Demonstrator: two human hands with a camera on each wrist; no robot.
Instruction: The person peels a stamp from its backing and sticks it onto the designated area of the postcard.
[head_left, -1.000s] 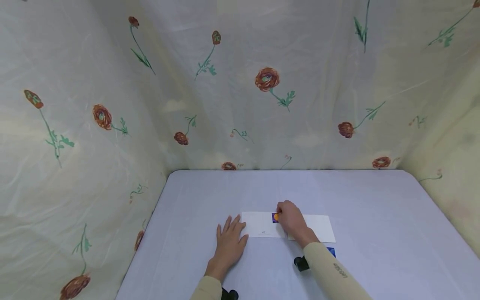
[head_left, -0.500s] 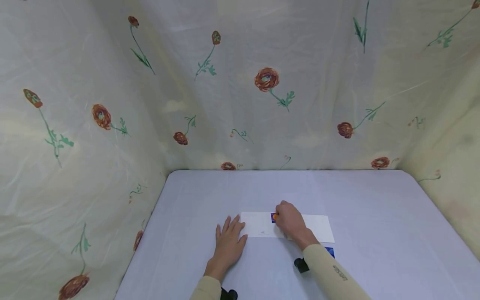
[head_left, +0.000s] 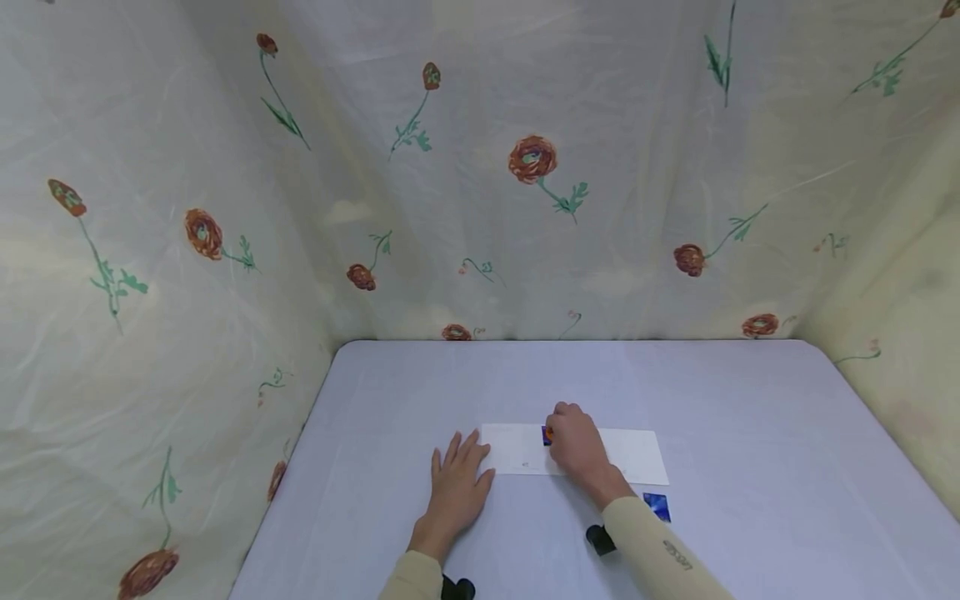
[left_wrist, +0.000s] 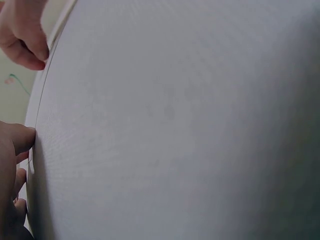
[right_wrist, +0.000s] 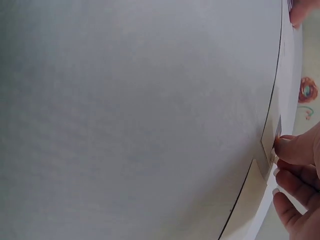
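Two white paper rectangles, envelope-like, lie side by side on the table: the left white paper (head_left: 513, 450) and the right white paper (head_left: 637, 457). At the left one's upper right corner is a small purple stamp-like piece (head_left: 546, 437) with an orange round on it, mostly covered by my right hand (head_left: 579, 446). The right hand's fingers are curled, and its thumb (right_wrist: 292, 149) pinches the piece against the paper. My left hand (head_left: 459, 490) lies with spread fingers, its fingertips touching the left paper's left edge.
A small blue square piece (head_left: 657, 507) lies on the table below the right paper, beside the right sleeve. The white-covered table (head_left: 420, 375) meets flower-printed curtains (head_left: 630, 242) at the back and sides. Black wrist cameras (head_left: 600, 540) are strapped under both wrists.
My right hand has shifted slightly left and covers more of the purple piece. The right sleeve has moved left, showing more of the blue square. The left hand stays put.
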